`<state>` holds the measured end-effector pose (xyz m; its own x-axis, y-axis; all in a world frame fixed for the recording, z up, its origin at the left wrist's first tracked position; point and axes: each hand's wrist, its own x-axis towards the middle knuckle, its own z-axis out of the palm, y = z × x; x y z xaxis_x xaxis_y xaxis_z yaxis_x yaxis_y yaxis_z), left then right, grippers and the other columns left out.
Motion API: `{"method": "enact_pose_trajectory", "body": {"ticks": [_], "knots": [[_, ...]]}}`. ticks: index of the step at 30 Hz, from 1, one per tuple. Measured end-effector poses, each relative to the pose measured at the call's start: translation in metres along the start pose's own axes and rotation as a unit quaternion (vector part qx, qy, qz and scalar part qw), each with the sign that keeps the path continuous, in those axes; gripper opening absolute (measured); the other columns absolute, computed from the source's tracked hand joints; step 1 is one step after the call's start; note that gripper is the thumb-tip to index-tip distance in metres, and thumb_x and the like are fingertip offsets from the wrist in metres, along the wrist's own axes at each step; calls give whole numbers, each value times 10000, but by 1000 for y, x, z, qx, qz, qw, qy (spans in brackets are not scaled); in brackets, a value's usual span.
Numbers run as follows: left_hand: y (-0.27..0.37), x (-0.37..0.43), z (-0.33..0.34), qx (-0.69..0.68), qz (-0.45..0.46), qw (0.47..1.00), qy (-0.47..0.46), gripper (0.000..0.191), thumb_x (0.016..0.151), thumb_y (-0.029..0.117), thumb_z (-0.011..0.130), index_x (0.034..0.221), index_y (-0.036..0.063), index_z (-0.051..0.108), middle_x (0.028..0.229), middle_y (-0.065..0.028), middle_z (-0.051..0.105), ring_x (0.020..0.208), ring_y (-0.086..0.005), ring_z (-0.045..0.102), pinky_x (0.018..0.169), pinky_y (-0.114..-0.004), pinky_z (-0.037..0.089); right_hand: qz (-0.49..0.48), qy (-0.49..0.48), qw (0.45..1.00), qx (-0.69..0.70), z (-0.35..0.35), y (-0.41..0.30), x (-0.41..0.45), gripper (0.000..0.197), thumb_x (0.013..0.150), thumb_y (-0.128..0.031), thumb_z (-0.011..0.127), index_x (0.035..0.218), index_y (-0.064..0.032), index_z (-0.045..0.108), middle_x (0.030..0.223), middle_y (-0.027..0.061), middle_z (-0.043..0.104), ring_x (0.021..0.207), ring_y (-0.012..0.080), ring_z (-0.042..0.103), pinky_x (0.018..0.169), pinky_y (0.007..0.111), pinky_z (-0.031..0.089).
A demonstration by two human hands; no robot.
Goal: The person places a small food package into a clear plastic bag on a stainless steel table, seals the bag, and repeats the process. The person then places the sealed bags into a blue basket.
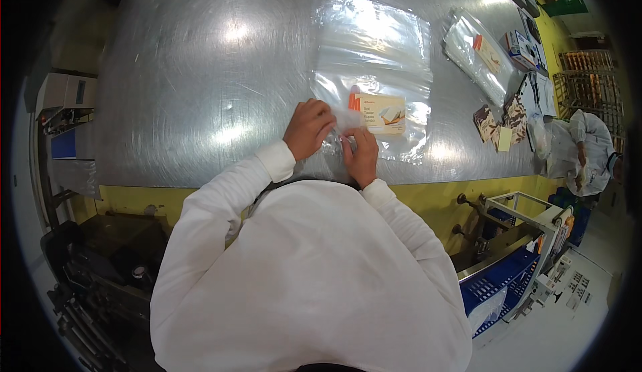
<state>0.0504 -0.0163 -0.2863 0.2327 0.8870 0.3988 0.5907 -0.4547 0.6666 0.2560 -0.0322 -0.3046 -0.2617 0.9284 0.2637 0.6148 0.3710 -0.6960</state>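
Flat on the metal table before me lies a clear plastic bag (373, 56) with a printed bread label (383, 114) near its lower end. My left hand (308, 128) is at the left of that end, fingers bent, pinching thin plastic. Close by on the right, my right hand (362, 153) grips the bag's near edge between thumb and forefinger, just below the label. A whitish, translucent piece of film (346, 117) spans the gap between both hands and overlaps the label's left side. Glare and fingers hide exactly where the plastic is held.
On the steel table (200, 81), a stack of clear bags (476, 53) lies to the right. Near it are brown printed packets (501, 121), a yellow paper note (504, 139) and a small box (521, 50). A co-worker (592, 151) in white stands beyond; a blue-shelved cart (501, 266) is lower right.
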Motion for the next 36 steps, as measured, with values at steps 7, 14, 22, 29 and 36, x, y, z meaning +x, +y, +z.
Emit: {"method": "enact_pose_trajectory", "body": {"ticks": [7, 14, 22, 29, 36], "knots": [[-12, -29, -13, 63, 39, 995, -60, 274, 842, 178, 805, 1115, 167, 791, 1172, -46, 635, 1134, -243, 571, 915, -405, 417, 128, 30, 987, 90, 13, 17, -13, 62, 933, -27, 674, 973, -50, 633, 923, 160, 656, 870, 412, 625, 781, 501, 479], [-28, -30, 3, 45, 47, 993, -96, 213, 832, 172, 796, 1043, 189, 788, 1124, -52, 629, 1104, -278, 580, 908, -428, 438, -11, -19, 1000, 13, -5, 1, -1, 233, 885, -37, 724, 1102, -105, 671, 941, 160, 636, 927, 417, 615, 804, 489, 491], [-3, -17, 5, 29, 0, 1000, 5, 219, 824, 159, 795, 1042, 158, 770, 1139, -59, 620, 1100, -293, 574, 912, -441, 436, 20, -16, 1000, 10, 3, 4, 0, 170, 905, -64, 733, 1042, -90, 636, 967, 161, 647, 939, 409, 621, 807, 486, 485], [-6, -38, -11, 103, 3, 992, -73, 304, 869, 222, 794, 1172, 205, 779, 1351, -84, 584, 1266, -312, 537, 1026, -457, 414, 90, 27, 994, 63, 10, 11, -8, 87, 968, -22, 635, 1046, -33, 598, 962, 187, 661, 912, 433, 636, 787, 507, 487], [-24, -32, 4, 57, 36, 995, -70, 208, 842, 175, 796, 1049, 192, 800, 1301, -76, 616, 1250, -302, 555, 979, -452, 420, 64, 30, 995, 70, 8, 11, -6, 332, 986, -55, 651, 1303, -14, 560, 1166, 232, 673, 1044, 443, 659, 883, 505, 518]]}}
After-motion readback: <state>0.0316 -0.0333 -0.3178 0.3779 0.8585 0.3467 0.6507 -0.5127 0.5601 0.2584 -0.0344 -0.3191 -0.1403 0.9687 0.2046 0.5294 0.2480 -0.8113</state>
